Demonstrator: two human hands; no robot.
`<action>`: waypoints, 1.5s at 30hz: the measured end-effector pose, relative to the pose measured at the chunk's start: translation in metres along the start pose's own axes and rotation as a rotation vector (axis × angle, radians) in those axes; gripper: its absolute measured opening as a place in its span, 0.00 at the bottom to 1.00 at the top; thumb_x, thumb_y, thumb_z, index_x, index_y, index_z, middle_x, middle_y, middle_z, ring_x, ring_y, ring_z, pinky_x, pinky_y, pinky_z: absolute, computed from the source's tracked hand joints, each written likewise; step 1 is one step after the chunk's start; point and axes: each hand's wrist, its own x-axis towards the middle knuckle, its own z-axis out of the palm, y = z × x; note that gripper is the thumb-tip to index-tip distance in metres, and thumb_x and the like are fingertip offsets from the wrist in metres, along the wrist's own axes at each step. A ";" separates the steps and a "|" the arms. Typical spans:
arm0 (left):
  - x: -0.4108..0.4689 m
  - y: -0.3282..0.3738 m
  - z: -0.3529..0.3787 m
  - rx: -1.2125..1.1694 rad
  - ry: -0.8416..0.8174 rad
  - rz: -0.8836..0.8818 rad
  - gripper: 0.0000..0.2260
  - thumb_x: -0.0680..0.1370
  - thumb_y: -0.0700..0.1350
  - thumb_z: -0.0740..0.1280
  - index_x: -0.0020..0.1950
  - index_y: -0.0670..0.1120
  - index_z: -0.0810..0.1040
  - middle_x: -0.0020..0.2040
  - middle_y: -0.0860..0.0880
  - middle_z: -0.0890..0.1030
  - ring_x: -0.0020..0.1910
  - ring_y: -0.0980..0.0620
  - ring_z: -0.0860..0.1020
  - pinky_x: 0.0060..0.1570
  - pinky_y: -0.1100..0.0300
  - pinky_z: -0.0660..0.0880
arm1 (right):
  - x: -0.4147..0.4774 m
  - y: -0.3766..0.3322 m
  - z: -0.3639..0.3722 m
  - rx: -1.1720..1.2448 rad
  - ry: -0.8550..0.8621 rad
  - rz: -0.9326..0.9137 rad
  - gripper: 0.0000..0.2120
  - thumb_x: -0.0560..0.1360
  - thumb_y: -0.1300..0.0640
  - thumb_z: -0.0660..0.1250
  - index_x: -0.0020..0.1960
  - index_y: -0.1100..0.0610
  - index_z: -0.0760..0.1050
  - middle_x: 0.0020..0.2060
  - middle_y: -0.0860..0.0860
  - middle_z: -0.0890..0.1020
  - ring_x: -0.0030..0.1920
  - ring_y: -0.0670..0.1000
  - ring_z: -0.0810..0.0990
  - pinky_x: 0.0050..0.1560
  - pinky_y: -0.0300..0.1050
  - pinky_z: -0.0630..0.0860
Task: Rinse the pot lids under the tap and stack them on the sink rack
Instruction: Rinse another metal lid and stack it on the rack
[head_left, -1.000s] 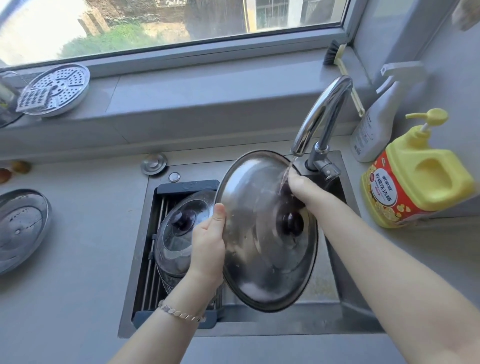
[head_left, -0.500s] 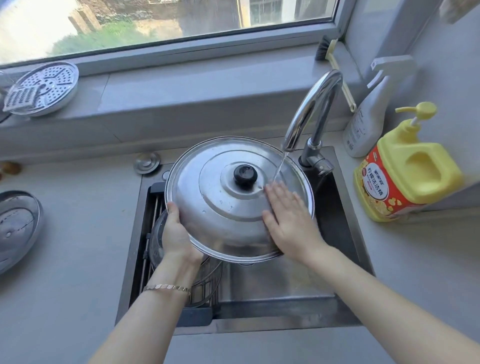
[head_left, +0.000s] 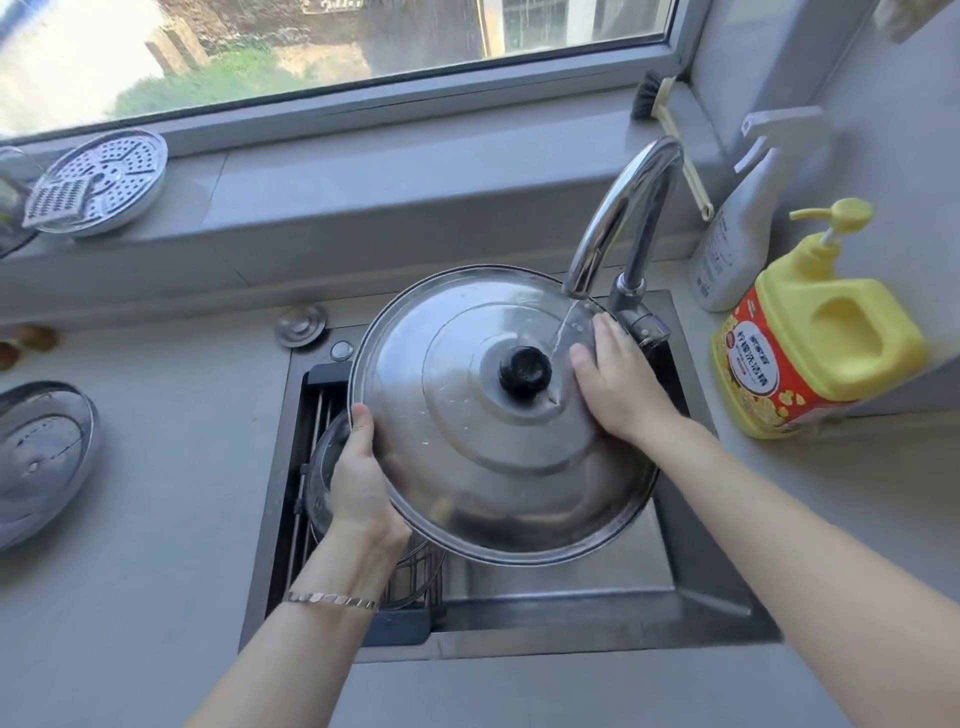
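Since half a second ago the right hand (head_left: 618, 384) has slid up the dome of the steel pot lid (head_left: 467, 441), from its lower right to just beside the black knob (head_left: 524, 371), where the stream from the tap (head_left: 623, 218) lands.

Seen from the head camera, the lid hangs dome-up over the sink (head_left: 571, 597), tilted toward the person. The left hand (head_left: 363, 467) grips the left rim, thumb on top, its fingers hidden beneath. The right hand's fingers (head_left: 597, 338) lie flat and nearly straight on the wet metal, holding nothing.

That single rim grip carries a wide, slick lid. A firm rub from the right hand could twist it loose, and it would likely fall on the glass lid (head_left: 324, 467) lying on the sink rack (head_left: 314, 410) below. The far rim sits close to the spout, so lifting carelessly could knock it. Runoff from the dome may also splash the tabletop (head_left: 130, 597).
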 end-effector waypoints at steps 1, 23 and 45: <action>-0.004 0.000 0.001 0.003 -0.014 0.009 0.18 0.79 0.59 0.56 0.51 0.49 0.79 0.35 0.50 0.85 0.32 0.51 0.83 0.22 0.58 0.76 | 0.006 0.002 -0.002 0.050 -0.014 -0.001 0.26 0.81 0.53 0.51 0.75 0.63 0.52 0.75 0.57 0.55 0.75 0.51 0.51 0.73 0.41 0.45; 0.017 0.021 0.011 -0.159 0.198 0.217 0.13 0.78 0.56 0.62 0.51 0.50 0.80 0.44 0.52 0.84 0.39 0.54 0.83 0.32 0.58 0.81 | -0.100 -0.006 0.050 -0.120 0.054 -0.525 0.26 0.81 0.46 0.46 0.65 0.62 0.73 0.67 0.54 0.72 0.67 0.54 0.71 0.69 0.48 0.60; 0.015 -0.023 -0.015 0.313 0.040 -0.035 0.24 0.77 0.62 0.58 0.57 0.44 0.79 0.52 0.44 0.83 0.53 0.45 0.80 0.55 0.48 0.75 | -0.060 0.069 0.001 1.120 0.085 0.791 0.21 0.80 0.45 0.54 0.60 0.59 0.73 0.52 0.57 0.80 0.53 0.57 0.78 0.59 0.54 0.74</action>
